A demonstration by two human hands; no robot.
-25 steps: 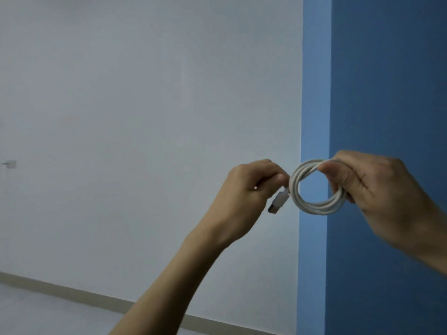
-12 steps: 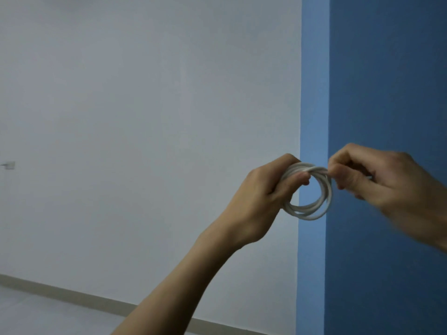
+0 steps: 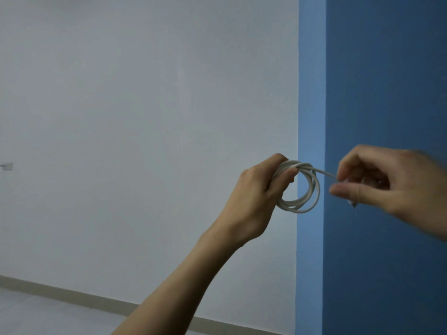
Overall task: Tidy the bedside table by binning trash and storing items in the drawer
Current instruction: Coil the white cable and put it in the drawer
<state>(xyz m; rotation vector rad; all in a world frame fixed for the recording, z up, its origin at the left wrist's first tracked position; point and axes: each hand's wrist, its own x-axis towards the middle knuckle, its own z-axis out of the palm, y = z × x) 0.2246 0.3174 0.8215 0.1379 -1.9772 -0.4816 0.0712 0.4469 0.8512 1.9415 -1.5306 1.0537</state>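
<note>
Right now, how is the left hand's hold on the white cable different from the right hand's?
The left hand wraps its fingers around the coil of the white cable, while the right hand pinches only the loose end, pulled out sideways. The left hand is sharp; the right hand is blurred. Both are closed on the same cable, in mid-air.

Left hand grips one side of a coiled white cable. Right hand pinches the cable's free end, drawn taut just right of the coil. Right hand blurred.
</note>
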